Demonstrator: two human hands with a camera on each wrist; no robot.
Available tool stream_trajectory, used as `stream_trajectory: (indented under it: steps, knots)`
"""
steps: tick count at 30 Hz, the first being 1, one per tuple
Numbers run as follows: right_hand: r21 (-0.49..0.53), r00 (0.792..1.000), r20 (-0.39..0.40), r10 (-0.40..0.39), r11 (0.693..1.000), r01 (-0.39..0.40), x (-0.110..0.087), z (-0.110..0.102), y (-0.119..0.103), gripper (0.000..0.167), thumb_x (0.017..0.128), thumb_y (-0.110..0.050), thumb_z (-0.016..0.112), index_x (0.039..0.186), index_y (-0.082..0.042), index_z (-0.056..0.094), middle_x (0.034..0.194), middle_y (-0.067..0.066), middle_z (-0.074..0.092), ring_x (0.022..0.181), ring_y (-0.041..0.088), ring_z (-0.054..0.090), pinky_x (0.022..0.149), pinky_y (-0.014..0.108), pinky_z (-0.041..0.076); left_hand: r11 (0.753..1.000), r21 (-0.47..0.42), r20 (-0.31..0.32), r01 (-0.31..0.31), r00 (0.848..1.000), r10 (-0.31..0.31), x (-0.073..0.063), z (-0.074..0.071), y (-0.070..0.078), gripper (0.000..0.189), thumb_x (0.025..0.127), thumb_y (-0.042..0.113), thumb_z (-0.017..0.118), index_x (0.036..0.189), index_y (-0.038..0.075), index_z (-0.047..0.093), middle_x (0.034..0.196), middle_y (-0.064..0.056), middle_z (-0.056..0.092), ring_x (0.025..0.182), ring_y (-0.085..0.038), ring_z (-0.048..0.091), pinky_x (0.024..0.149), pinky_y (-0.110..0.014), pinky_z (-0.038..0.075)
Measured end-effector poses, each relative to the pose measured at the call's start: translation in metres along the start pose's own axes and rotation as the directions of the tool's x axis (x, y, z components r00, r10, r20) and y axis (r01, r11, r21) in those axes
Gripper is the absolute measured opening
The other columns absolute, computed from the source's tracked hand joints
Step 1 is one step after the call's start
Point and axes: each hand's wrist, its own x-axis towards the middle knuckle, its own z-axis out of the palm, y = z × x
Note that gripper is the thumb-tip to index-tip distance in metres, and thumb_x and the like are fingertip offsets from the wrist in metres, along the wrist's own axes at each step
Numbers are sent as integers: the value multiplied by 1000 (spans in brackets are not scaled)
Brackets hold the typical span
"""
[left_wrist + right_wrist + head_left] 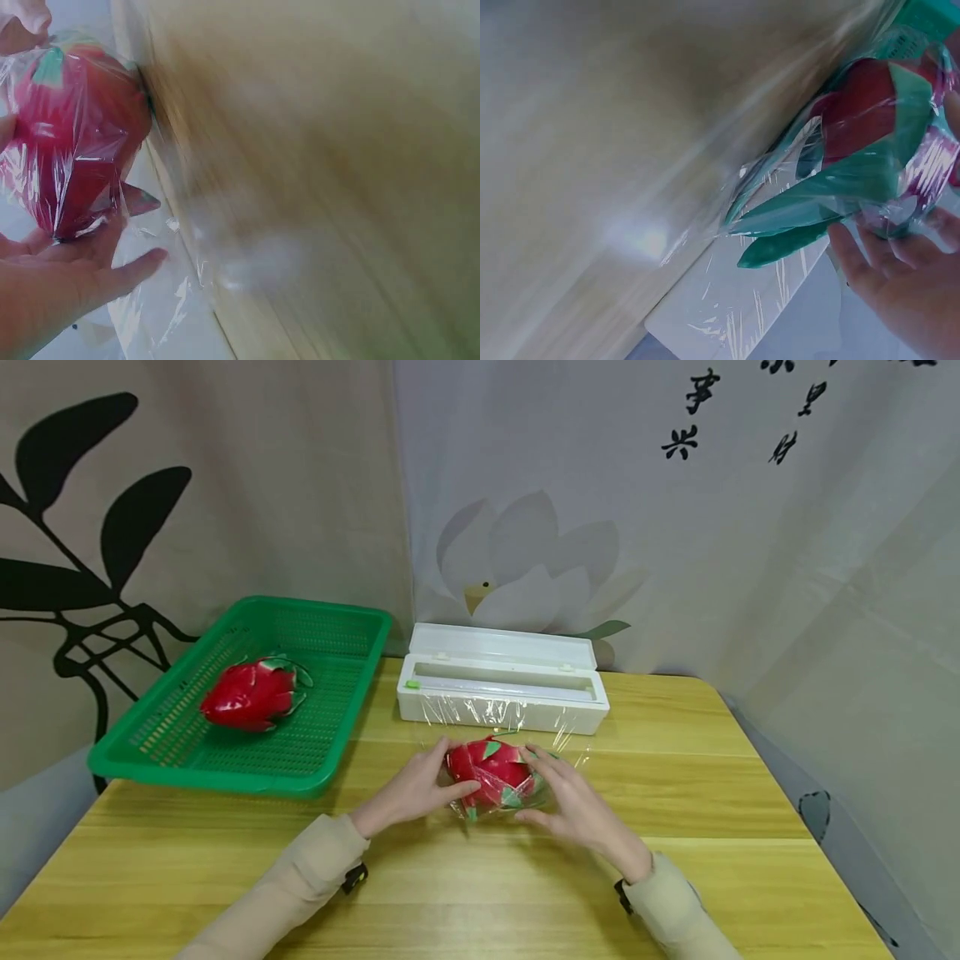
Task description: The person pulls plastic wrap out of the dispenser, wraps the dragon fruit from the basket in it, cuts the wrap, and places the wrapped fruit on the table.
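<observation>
A red dragon fruit (491,772) with green scales sits between both hands on the table, covered in clear plastic film (97,157). My left hand (416,789) touches the fruit's left end with its fingertips, the thumb held away from it in the left wrist view. On the other side, my right hand (573,802) lays loosely bent fingers on the wrapped right end, its thumb apart in front. Loose film spreads behind the fruit toward a white cling film box (502,712), whose lid stands raised. Some fingertips are hidden behind the fruit in the wrist views.
A green plastic basket (300,781) stands at the left of the wooden table (660,760), holding a second red dragon fruit (251,695). Printed curtains (525,460) hang behind the table's back edge. A small green slider (412,684) is on the box's left end.
</observation>
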Motion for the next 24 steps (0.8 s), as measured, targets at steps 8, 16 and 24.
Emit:
stream_trajectory:
  steps: [8, 16, 24]
  knots:
    - [24, 999, 40, 26, 999, -27, 15, 2, 6, 94, 73, -39, 80, 147, -6, 33, 149, 23, 37, 134, 44, 40, 104, 60, 39, 968, 246, -116, 48, 993, -19, 5, 1, -2, 65, 86, 53, 62, 131, 8, 52, 139, -19, 35, 128, -33, 30, 96, -55, 46]
    - [38, 997, 53, 58, 997, -60, 18, 2, 7, 96, 72, -43, 80, 148, -8, 32, 151, 22, 34, 135, 43, 38, 105, 60, 38, 942, 332, -142, -45, 985, 97, 5, 3, -1, 71, 90, 45, 61, 143, 3, 40, 118, -14, 51, 103, -24, 50, 88, -40, 52]
    - [46, 999, 17, 37, 998, -38, 26, 6, 14, 96, 71, -41, 82, 146, -5, 34, 148, 18, 40, 130, 42, 45, 100, 58, 44, 928, 357, -106, -105, 983, 151, 7, 1, 2, 66, 90, 47, 59, 145, 16, 39, 125, -15, 55, 115, -32, 54, 95, -50, 50]
